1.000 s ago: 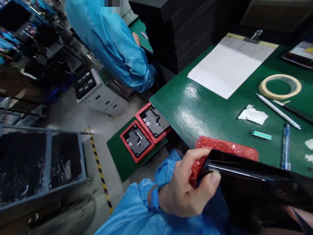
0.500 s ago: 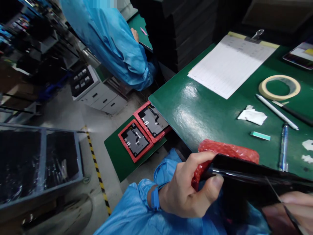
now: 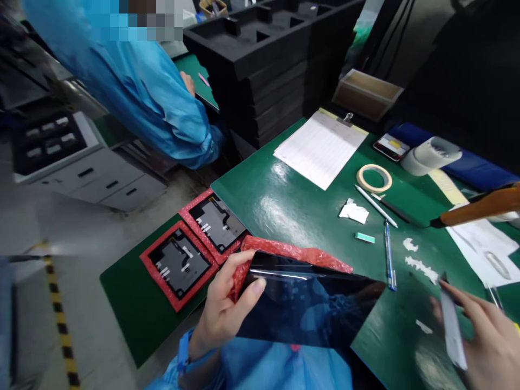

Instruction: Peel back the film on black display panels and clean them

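Right grip [image 3: 487, 337] has moved away from the black panel [image 3: 298, 311], now pinching a grey blade [image 3: 452, 331] near white scraps [image 3: 421, 267], while the left grip [image 3: 223, 309] holds the panel, seemingly mid-work and not yet set down, two grey panels [image 3: 175, 269] lying on red wrap [image 3: 160, 278] left of that grip

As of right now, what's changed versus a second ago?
The right hand has moved rightward, clear of the dark panel, over the green table, holding a pale flat tool; the view swung right. Same: left hand gripping the panel's left end; tape roll, clipboard.
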`<state>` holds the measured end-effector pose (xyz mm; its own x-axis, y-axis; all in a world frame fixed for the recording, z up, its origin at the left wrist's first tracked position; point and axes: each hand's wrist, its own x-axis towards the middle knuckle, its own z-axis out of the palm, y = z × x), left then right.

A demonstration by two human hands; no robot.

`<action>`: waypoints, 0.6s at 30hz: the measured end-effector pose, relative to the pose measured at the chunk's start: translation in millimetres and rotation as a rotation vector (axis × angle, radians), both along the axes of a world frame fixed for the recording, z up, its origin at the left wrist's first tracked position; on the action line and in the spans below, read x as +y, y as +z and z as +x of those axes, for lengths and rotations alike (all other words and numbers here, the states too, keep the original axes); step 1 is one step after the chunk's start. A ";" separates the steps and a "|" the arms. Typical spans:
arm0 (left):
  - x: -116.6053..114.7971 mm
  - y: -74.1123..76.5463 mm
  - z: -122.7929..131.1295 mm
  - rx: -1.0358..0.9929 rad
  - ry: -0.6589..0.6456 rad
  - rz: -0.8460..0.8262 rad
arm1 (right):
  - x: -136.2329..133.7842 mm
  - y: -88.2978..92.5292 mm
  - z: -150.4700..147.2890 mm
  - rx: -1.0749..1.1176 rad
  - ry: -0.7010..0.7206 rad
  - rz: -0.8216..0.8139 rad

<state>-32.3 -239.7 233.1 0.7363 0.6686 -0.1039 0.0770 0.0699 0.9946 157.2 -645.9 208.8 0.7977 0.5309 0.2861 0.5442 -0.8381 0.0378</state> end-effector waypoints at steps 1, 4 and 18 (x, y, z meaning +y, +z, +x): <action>2.6 -0.8 -0.4 0.003 0.002 -0.015 | -8.5 -4.4 6.1 0.016 0.063 -0.043; 7.0 -6.3 -3.6 0.018 -0.011 -0.049 | -19.7 -7.0 23.2 -0.041 0.182 -0.128; 3.7 -27.6 -35.8 0.126 -0.243 -0.059 | 166.5 9.4 147.3 0.156 0.324 -0.042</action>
<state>-68.0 -235.9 205.4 0.8529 0.4644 -0.2384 0.2213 0.0919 0.9709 304.5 -479.5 218.2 0.6183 0.7721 0.1470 0.7834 -0.6205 -0.0362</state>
